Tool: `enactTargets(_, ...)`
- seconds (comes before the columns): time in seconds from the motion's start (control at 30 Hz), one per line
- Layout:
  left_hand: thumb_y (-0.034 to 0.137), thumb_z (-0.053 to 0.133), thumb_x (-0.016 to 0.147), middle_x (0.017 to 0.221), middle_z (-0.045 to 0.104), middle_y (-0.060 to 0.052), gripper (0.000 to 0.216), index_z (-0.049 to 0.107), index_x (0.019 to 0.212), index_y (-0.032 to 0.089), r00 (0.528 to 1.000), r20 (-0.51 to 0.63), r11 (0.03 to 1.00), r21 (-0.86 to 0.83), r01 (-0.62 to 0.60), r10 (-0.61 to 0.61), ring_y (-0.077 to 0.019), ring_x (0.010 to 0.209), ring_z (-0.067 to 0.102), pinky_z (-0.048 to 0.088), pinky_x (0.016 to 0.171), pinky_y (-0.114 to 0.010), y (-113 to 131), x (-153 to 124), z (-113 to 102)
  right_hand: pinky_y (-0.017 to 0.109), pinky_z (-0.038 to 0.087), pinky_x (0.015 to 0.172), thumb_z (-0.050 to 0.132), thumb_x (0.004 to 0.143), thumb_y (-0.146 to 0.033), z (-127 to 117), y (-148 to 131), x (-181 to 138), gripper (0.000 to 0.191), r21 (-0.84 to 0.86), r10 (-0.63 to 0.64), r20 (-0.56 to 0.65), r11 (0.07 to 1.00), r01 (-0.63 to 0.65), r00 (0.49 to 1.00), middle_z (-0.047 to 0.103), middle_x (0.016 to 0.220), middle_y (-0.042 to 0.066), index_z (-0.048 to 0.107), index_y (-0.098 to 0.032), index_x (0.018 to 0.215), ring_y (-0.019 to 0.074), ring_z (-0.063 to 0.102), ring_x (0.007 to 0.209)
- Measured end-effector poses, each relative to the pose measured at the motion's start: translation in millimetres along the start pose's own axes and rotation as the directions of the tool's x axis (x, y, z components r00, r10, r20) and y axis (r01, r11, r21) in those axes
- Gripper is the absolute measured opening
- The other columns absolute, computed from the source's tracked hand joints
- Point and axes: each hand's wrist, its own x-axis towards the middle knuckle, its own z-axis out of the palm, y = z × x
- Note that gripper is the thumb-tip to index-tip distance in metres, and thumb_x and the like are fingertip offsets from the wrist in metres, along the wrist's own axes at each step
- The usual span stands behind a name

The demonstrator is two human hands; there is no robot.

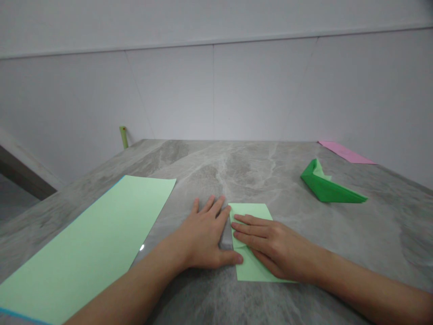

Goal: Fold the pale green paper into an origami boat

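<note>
A small folded light green paper [252, 211] lies on the grey marble table [237, 171] in front of me. My right hand [267, 243] lies flat on it with fingers stretched out, pointing left across the paper. My left hand [204, 237] rests flat on the table just left of the paper, fingers spread, its thumb touching the paper's left edge near the bottom. Neither hand grips anything.
A large light green sheet [91, 243] with a blue edge underneath lies at the left. A dark green folded paper boat [326, 185] sits at the right. A pink sheet [345, 151] lies at the far right corner. A small green object [123, 136] stands by the wall.
</note>
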Motion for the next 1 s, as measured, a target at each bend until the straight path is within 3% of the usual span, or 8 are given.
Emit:
enactTargets(0.43,0.080,0.040,0.074,0.158,0.009,-0.008,0.099,0.019,0.150,0.020,0.998,0.036,0.999,-0.008,-0.052,0.052,-0.0454,0.141,0.008,0.008,0.108,-0.069,0.4,0.6,-3.1,0.039,0.047,0.103,0.042,0.092,-0.012,-1.4,1.2,0.4,0.032,-0.026,-0.079,-0.065,0.997,0.077,0.995,0.067,0.117,0.012,0.064,-0.008,0.115,0.0234,0.054,0.122)
enactTargets(1.0,0.079,0.045,0.072,0.157,0.015,-0.010,0.102,0.019,0.150,0.019,0.999,0.021,0.999,-0.029,-0.032,0.033,-0.0445,0.141,0.010,0.007,0.109,-0.068,0.0,1.2,-2.9,0.039,0.044,0.106,0.043,0.094,-0.013,2.7,1.6,-0.6,0.031,-0.037,-0.097,-0.065,0.995,0.095,0.993,0.069,0.114,0.012,0.063,-0.009,0.117,0.0214,0.057,0.119)
